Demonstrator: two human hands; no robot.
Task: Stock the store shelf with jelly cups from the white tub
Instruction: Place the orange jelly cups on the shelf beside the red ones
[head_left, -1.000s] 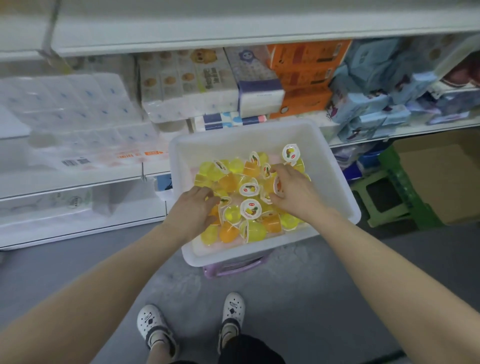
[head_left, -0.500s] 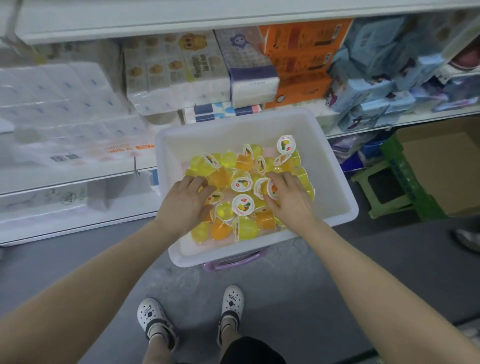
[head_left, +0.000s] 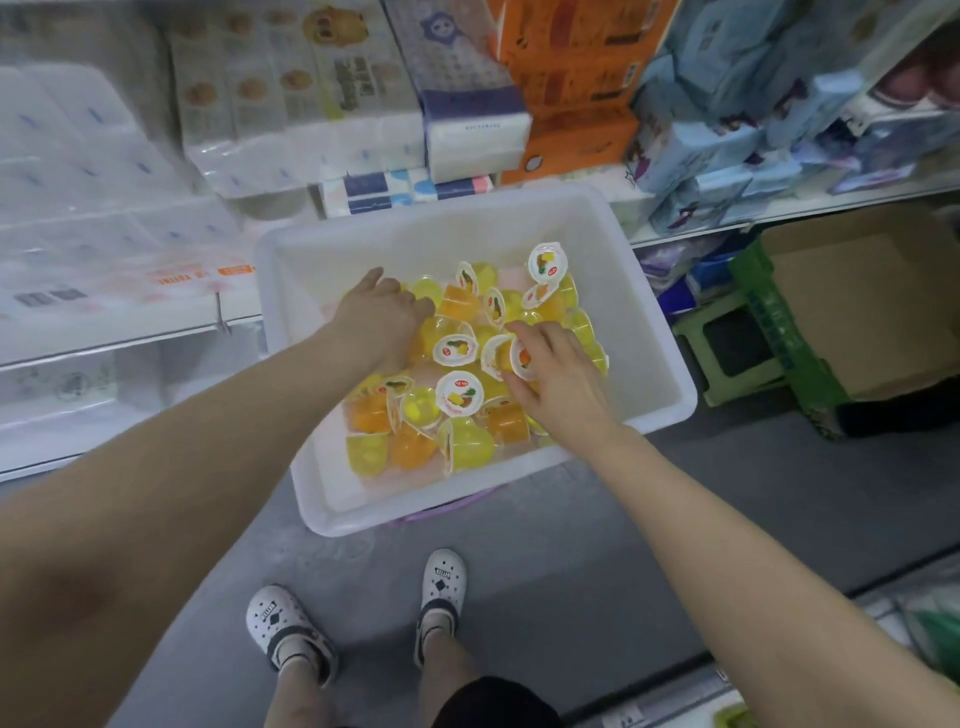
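Currently white tub (head_left: 644, 332) on floor by shelf (head_left: 130, 332), holds yellow/orange jelly cups (head_left: 415, 415). Left hand (head_left: 382, 322) rests on pile, grip unclear. Right hand (head_left: 558, 382) fingers (head_left: 524, 328) pinch one jelly cup (head_left: 521, 358).

Two bare forearms reaching from the lower corners toward frame centre, left hand (head_left: 382, 317) palm down with fingers curled under, right hand (head_left: 553, 371) palm down, fingers bent, pinching a jelly cup (head_left: 522, 358).

Grey floor (head_left: 597, 545); green stool (head_left: 727, 343); cardboard box (head_left: 862, 296) at right.
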